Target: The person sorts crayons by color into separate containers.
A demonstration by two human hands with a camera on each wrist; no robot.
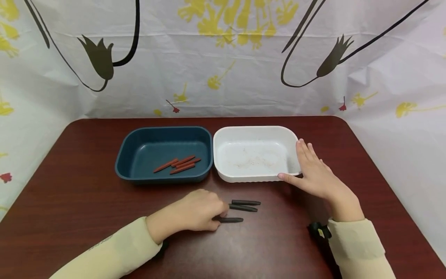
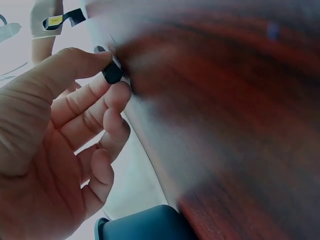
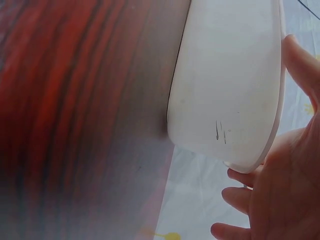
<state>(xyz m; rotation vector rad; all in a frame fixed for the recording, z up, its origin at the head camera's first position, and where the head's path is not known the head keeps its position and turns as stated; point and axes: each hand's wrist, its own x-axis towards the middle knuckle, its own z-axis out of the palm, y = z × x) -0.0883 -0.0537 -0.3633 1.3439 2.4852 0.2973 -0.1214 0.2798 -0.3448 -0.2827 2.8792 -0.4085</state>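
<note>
My left hand [image 1: 203, 209] is low over the table, pinching one end of a black crayon [image 1: 231, 220] between thumb and fingertips. In the left wrist view, the thumb lies on the black crayon's end [image 2: 112, 73] while the other fingers curl loosely. Two more black crayons, a farther one [image 1: 246, 202] and a nearer one [image 1: 242, 208], lie just beyond it. At the right corner of a white container [image 1: 223, 175], my right hand [image 1: 318, 176] rests with fingers extended, thumb on the front rim. The right wrist view shows the container's outer wall [image 3: 225, 85] beside that hand.
Left of the white container stands a teal container [image 1: 144, 155] with several red crayons [image 1: 182, 166] inside. Both stand close together on the dark wooden table [image 1: 87, 193]. A patterned white sheet [image 1: 146, 93] hangs behind the table's far edge.
</note>
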